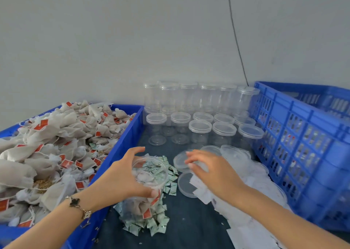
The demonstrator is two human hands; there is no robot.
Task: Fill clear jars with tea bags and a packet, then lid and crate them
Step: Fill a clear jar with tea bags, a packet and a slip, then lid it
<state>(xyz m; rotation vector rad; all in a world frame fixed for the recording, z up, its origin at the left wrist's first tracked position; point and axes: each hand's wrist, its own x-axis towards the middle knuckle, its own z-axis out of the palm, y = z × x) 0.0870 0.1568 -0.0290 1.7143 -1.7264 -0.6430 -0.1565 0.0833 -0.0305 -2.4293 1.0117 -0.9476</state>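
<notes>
The left hand (125, 175) wraps its fingers and thumb around a clear jar (148, 180) with no lid; the jar stands on the dark table (189, 220), on a heap of small green packets (161, 224), with tea bags inside it; the right hand (210, 170) hovers with loose, spread fingers over a round lid (180, 161), holding nothing; more tea bags (47, 148) fill the blue tray (121, 146) on the left; empty jars (200, 112) stand at the back beside a blue crate (303, 144).

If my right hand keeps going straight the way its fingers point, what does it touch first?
Most likely the loose clear lid lying just past the right hand, whose fingertips hover over its rim; depth is unclear.
</notes>
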